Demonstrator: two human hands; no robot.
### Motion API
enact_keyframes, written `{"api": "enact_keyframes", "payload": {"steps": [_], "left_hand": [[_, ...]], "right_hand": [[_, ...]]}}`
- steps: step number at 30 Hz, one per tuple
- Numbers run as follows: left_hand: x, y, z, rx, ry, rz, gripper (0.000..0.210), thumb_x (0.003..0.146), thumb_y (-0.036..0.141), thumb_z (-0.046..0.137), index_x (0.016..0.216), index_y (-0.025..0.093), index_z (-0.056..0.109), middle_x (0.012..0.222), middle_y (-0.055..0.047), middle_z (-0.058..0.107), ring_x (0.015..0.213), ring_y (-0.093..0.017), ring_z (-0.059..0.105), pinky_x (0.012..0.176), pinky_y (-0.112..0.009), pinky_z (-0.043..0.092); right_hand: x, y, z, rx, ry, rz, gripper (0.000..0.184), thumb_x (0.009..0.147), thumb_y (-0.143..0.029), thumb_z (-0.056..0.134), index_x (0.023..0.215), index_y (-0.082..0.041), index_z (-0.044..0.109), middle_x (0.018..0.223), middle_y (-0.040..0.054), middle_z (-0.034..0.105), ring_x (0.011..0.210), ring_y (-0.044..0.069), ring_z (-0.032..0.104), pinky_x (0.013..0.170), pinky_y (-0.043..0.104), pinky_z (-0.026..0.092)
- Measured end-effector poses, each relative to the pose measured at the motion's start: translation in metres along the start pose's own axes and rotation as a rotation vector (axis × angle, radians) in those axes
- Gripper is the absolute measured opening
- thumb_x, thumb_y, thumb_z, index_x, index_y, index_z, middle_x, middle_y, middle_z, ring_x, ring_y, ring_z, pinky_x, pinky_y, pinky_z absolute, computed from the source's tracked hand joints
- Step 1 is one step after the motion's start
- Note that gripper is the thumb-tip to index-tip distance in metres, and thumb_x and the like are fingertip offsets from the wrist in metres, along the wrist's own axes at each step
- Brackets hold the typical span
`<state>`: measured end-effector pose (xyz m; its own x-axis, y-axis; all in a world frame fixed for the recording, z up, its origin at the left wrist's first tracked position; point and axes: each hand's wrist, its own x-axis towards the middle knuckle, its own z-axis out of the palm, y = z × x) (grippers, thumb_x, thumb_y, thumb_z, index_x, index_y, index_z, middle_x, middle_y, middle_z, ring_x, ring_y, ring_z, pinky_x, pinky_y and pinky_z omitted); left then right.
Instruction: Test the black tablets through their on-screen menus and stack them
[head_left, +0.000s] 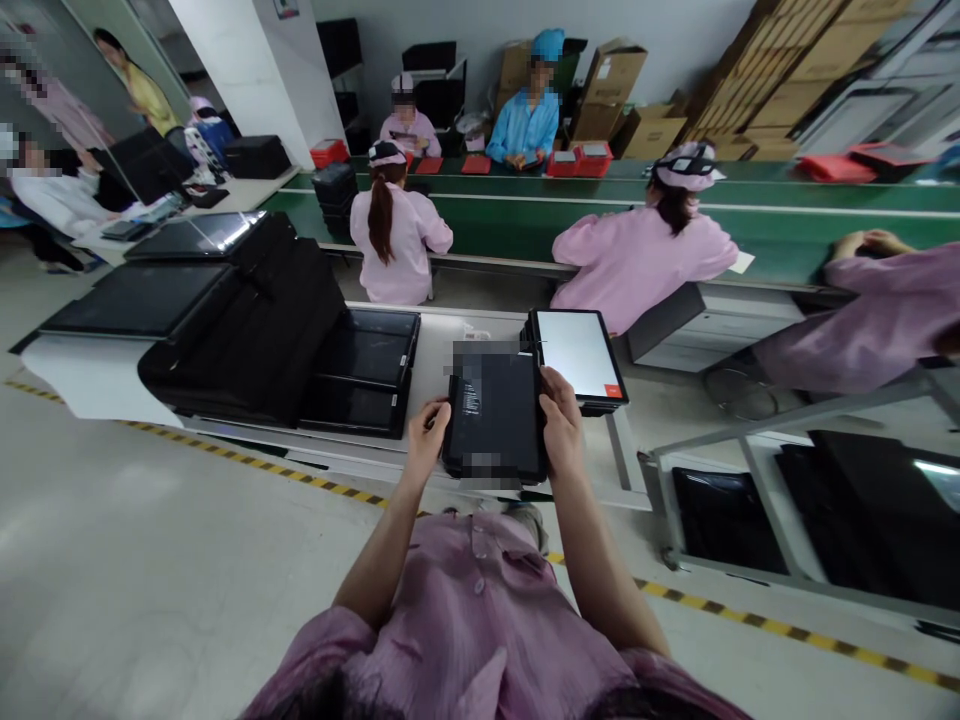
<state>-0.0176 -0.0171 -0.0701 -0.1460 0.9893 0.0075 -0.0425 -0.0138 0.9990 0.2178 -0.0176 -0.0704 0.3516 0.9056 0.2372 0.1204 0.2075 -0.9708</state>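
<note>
A white table (436,350) carries stacks of black trays (244,345) toward its left end and a stack of tablets (574,350) by its far right corner.

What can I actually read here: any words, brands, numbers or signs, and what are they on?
No text is readable.
White lines of print on the held dark tablet: too small.
Red corner patch on the lit white screen: too small.
White labels on flat black devices: too small.
Sign on the pillar: blurred.
</note>
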Motion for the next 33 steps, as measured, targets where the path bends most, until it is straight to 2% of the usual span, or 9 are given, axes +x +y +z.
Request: {"api": "enact_keyframes", "payload": {"steps": [7,15,19,22,25,27,29,33], "left_hand": [[0.0,-0.006,0.0,-0.014,-0.006,-0.006,0.041,0.092,0.06,0.073,0.1,0.021,0.084,0.114,-0.008,0.082,0.113,-0.027,0.074,0.101,-0.036,0.056],[-0.002,-0.002,0.0,-0.005,-0.008,-0.005,0.041,0.093,0.06,0.072,0.101,0.021,0.084,0.115,-0.008,0.082,0.113,-0.027,0.074,0.101,-0.036,0.055],[-0.003,-0.003,0.0,-0.017,-0.007,-0.013,0.041,0.093,0.059,0.072,0.103,0.021,0.084,0.116,-0.009,0.081,0.114,-0.027,0.073,0.101,-0.036,0.055],[-0.004,-0.002,0.0,-0.013,-0.016,-0.002,0.04,0.095,0.058,0.072,0.103,0.021,0.084,0.118,-0.009,0.08,0.116,-0.026,0.072,0.103,-0.035,0.054],[-0.004,0.001,0.0,-0.005,-0.014,0.006,0.041,0.095,0.058,0.072,0.1,0.02,0.084,0.117,-0.009,0.08,0.115,-0.026,0.072,0.103,-0.035,0.053],[-0.003,0.003,0.0,-0.008,-0.012,0.006,0.042,0.093,0.06,0.073,0.098,0.02,0.084,0.116,-0.009,0.08,0.114,-0.026,0.072,0.102,-0.035,0.054],[-0.003,0.005,0.001,-0.012,-0.007,0.008,0.044,0.092,0.062,0.073,0.095,0.019,0.083,0.115,-0.01,0.08,0.113,-0.027,0.072,0.102,-0.035,0.053],[-0.004,0.01,0.002,-0.017,0.004,-0.012,0.046,0.09,0.064,0.074,0.09,0.019,0.082,0.115,-0.011,0.08,0.111,-0.026,0.072,0.1,-0.035,0.054]], "right_hand": [[0.0,0.004,0.0,-0.09,-0.014,-0.103,0.048,0.107,-0.04,0.047,0.154,-0.029,0.053,0.157,0.0109,0.062,0.144,0.027,0.061,0.121,0.054,0.052],[-0.001,0.001,0.001,-0.008,0.001,-0.019,0.049,0.102,-0.037,0.051,0.15,-0.029,0.057,0.156,0.0097,0.063,0.146,0.028,0.06,0.125,0.056,0.048],[0.0,0.002,0.002,-0.056,-0.008,-0.06,0.048,0.104,-0.037,0.049,0.151,-0.028,0.055,0.154,0.0107,0.064,0.143,0.027,0.062,0.122,0.053,0.051],[0.002,-0.003,0.001,-0.11,-0.058,-0.08,0.054,0.103,-0.043,0.058,0.155,-0.027,0.051,0.154,0.0127,0.064,0.143,0.028,0.062,0.121,0.052,0.053],[0.005,-0.019,-0.001,-0.125,-0.081,-0.077,0.064,0.1,-0.048,0.069,0.158,-0.03,0.049,0.158,0.0122,0.06,0.147,0.03,0.059,0.12,0.052,0.054],[0.007,-0.035,-0.003,-0.185,-0.061,-0.125,0.055,0.102,-0.049,0.067,0.153,-0.032,0.055,0.159,0.0106,0.06,0.147,0.03,0.059,0.12,0.053,0.053],[0.011,-0.051,-0.003,-0.306,-0.068,-0.191,0.043,0.106,-0.047,0.062,0.145,-0.031,0.063,0.152,0.0095,0.066,0.143,0.031,0.061,0.121,0.054,0.051],[0.019,-0.067,0.001,-0.512,-0.155,-0.323,0.031,0.109,-0.04,0.057,0.134,-0.029,0.071,0.137,0.0091,0.076,0.14,0.032,0.064,0.119,0.057,0.052]]}}
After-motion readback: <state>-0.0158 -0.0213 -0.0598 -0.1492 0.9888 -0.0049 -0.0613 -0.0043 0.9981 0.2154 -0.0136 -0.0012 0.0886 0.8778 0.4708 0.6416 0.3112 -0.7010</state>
